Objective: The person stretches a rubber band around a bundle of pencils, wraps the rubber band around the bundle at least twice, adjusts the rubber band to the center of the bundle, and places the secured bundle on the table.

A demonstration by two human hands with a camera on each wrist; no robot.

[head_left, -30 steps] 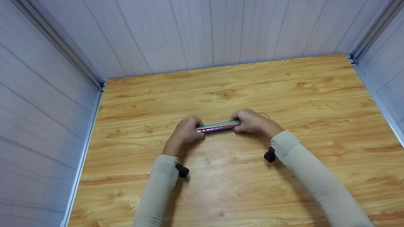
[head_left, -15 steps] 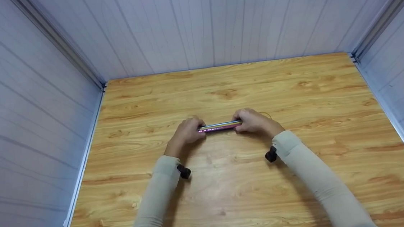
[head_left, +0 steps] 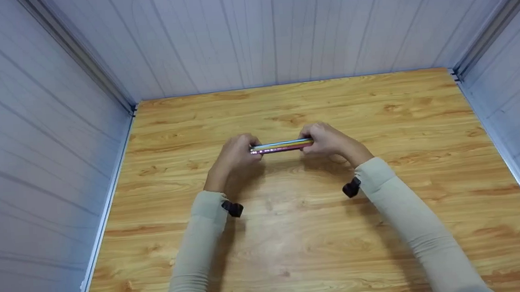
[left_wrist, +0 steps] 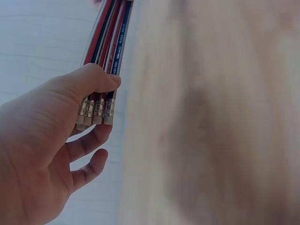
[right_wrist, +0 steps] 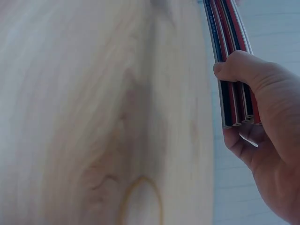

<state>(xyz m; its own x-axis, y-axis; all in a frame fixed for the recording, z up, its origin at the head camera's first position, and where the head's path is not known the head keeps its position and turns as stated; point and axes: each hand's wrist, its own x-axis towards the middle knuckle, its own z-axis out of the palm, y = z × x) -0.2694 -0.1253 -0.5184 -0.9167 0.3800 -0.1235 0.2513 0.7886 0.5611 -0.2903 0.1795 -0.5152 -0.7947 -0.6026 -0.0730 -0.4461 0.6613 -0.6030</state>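
Wood-grained tabletop (head_left: 277, 246) fills the middle of our head view, and over it our left hand (head_left: 235, 156) and right hand (head_left: 328, 140) hold a bundle of pencils (head_left: 281, 147) level between them, one at each end. Half a second ago the bundle sat nearer to us in this view; now it has moved toward the back wall (head_left: 274, 33), and the shadows stand farther from our hands, so we judge that it has been lifted off the wood and that our two grips alone carry it. Seen edge-on from here, the pencils are a thin coloured strip. Our left wrist view adds what that strip hides: white erasers (left_wrist: 97, 119) in metal sleeves just past the thumb, which presses across the shafts with a finger behind; the lowest finger curls loosely, apart from the pencils. Our right wrist view shows the opposite ends, flat and seemingly unsharpened, not quite flush; the thumb there lies across red and dark shafts, with fingers bent behind them, so this hand too is closed firmly. It also shows clearly a thin yellow loop (right_wrist: 143, 177) on the wood, which our head view gives only as a faint curve near the right wrist.
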